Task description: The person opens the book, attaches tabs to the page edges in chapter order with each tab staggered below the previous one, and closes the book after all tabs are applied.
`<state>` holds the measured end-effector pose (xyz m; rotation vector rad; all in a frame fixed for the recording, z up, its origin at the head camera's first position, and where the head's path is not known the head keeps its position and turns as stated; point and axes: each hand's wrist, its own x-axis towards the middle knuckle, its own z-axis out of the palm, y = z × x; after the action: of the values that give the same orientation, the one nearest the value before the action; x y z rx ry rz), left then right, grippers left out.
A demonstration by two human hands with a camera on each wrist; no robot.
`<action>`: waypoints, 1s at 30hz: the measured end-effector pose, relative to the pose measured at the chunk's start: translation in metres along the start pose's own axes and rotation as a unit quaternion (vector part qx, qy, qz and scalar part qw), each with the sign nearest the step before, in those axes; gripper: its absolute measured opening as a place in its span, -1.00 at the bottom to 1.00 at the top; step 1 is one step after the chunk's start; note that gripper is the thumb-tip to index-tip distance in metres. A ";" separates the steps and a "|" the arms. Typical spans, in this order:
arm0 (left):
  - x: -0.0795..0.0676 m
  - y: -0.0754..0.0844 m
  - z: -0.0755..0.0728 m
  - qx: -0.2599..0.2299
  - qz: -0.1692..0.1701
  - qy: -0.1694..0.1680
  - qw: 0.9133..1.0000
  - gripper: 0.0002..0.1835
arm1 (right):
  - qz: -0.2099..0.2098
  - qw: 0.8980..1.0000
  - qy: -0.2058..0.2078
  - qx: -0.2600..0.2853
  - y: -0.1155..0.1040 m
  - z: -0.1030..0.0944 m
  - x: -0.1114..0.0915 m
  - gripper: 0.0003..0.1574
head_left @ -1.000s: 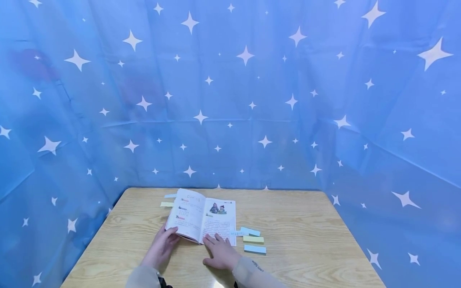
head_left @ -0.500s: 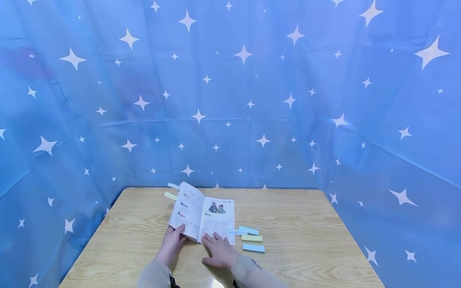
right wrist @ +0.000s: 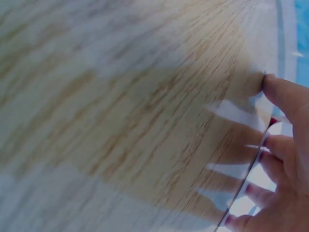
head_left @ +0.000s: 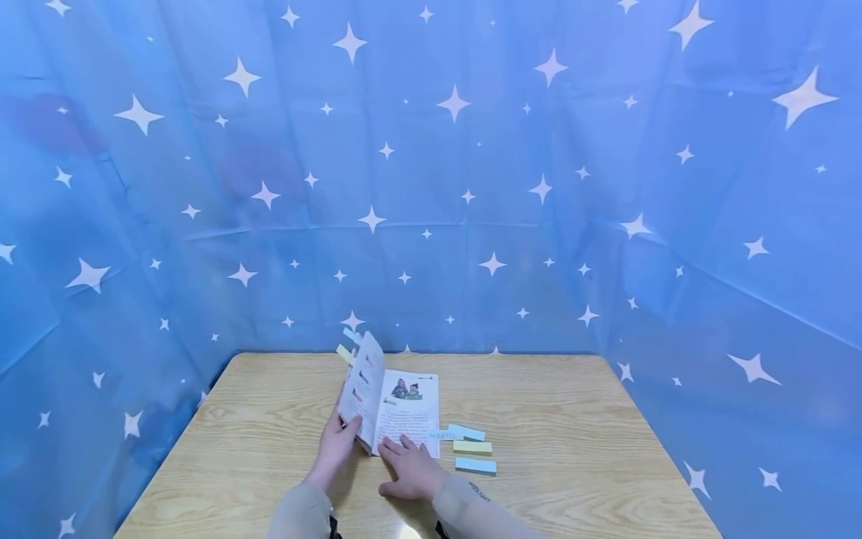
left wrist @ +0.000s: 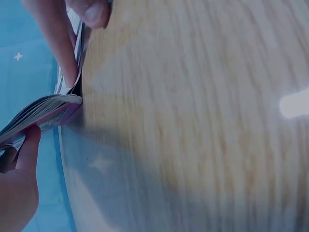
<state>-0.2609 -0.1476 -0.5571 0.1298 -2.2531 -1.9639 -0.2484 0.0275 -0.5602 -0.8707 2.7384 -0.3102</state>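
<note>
An open book [head_left: 412, 415] with printed text and a coloured picture lies on the table, its left half raised steeply. My left hand [head_left: 338, 443] grips that half at its lower edge, thumb on the page and fingers behind. The left wrist view has the lifted pages [left wrist: 41, 108] side-on, with the left hand [left wrist: 19, 188] below them. On the lower right page rests my right hand [head_left: 414, 473], fingers spread; the right wrist view shows this hand [right wrist: 282, 179] along the book's edge. A blue tab [head_left: 352, 337] and a yellow tab [head_left: 346, 353] stick out past the left half.
Right of the book lie a blue sticky-note pad [head_left: 468, 432], a yellow pad [head_left: 473, 448] and another blue pad [head_left: 475, 466]. A blue strip with writing [head_left: 443, 435] juts from the right page. Behind the wooden table [head_left: 552, 419] hangs a blue star-patterned curtain [head_left: 431, 187].
My left hand has moved right and raised the book's left half from a low slant to nearly upright, carrying its tabs along. The right hand has stayed on the right page.
</note>
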 end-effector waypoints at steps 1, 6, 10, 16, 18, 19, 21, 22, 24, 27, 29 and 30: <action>0.000 0.000 0.002 0.012 0.008 -0.006 1.000 -0.39 | 0.001 1.000 0.001 0.000 0.001 0.000 -0.001 -0.07; -0.001 0.003 0.011 0.074 0.030 -0.039 0.996 -0.31 | -0.001 1.000 0.010 -0.003 0.004 0.001 -0.003 -0.07; -0.001 0.003 0.018 0.126 0.038 -0.056 0.990 -0.35 | 0.001 1.000 0.013 -0.001 0.004 0.002 -0.005 -0.07; 0.000 0.003 0.027 0.200 0.057 -0.056 0.976 -0.43 | 0.008 1.000 0.016 -0.014 0.003 0.004 -0.007 -0.08; 0.000 0.004 0.030 0.213 0.062 -0.061 0.973 -0.45 | 0.007 1.000 0.017 -0.014 0.004 0.004 -0.008 -0.08; 0.000 0.005 0.032 0.223 0.068 -0.064 0.970 -0.46 | 0.006 1.000 0.018 -0.014 0.004 0.004 -0.008 -0.08; 0.001 0.005 0.035 0.237 0.077 -0.075 0.965 -0.48 | 0.001 1.000 0.022 -0.014 0.006 0.003 -0.010 -0.08; 0.001 0.005 0.037 0.246 0.082 -0.081 0.962 -0.49 | -0.002 1.000 0.025 -0.015 0.007 0.003 -0.012 -0.07; 0.001 0.005 0.041 0.265 0.085 -0.091 0.956 -0.49 | -0.012 0.999 0.033 -0.024 0.009 0.002 -0.017 -0.08; 0.001 0.005 0.045 0.293 0.089 -0.097 0.947 -0.48 | -0.019 0.998 0.046 -0.033 0.013 0.001 -0.025 -0.09; 0.001 0.005 0.047 0.312 0.093 -0.095 0.941 -0.48 | -0.021 0.997 0.062 -0.039 0.016 0.000 -0.032 -0.11; 0.000 0.005 0.048 0.324 0.103 -0.094 0.936 -0.48 | -0.021 0.996 0.071 -0.043 0.018 0.000 -0.035 -0.13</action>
<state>-0.2691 -0.1003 -0.5580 -0.2244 -2.8169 -1.1110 -0.2303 0.0620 -0.5589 -0.9650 2.8861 -0.2752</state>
